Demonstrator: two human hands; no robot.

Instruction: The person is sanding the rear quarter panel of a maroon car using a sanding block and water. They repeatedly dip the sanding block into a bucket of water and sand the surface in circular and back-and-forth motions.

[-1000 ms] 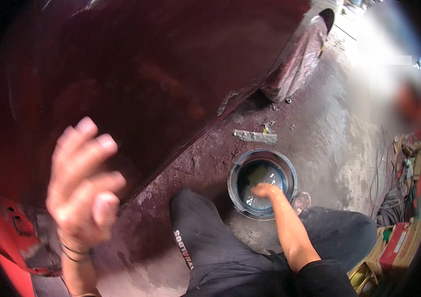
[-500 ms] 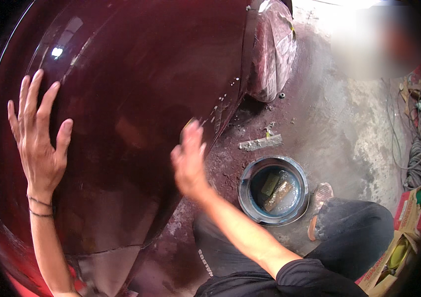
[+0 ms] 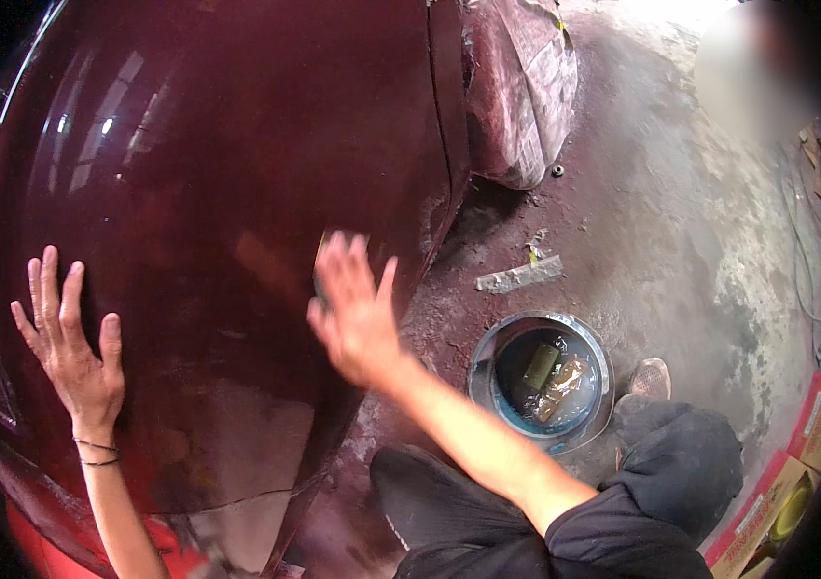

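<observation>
A large dark maroon car body panel [image 3: 227, 183] fills the left and middle, shiny with reflections at its far left. Resting flat against its left part is my left hand [image 3: 77, 367], fingers spread and holding nothing. Near the panel's right edge, my right hand [image 3: 357, 309] is pressed palm down and slightly blurred. Under its fingers a thin dark pad [image 3: 320, 288] shows only as a narrow strip with a yellowish edge; the hand hides the rest, so its exact kind is unclear.
On the floor right of my right forearm stands a round bucket [image 3: 480, 372] of water, with an olive-green block [image 3: 541, 367] and a brownish piece inside. Beyond lie a greyish strip [image 3: 519, 274] and a dusty, partly whitened car part [image 3: 516, 96]. Cardboard boxes [image 3: 767, 502] stand lower right.
My left hand sits lower in the picture, and the whole view has shifted somewhat. My right hand has moved a little left across the panel with the pad beneath it.
</observation>
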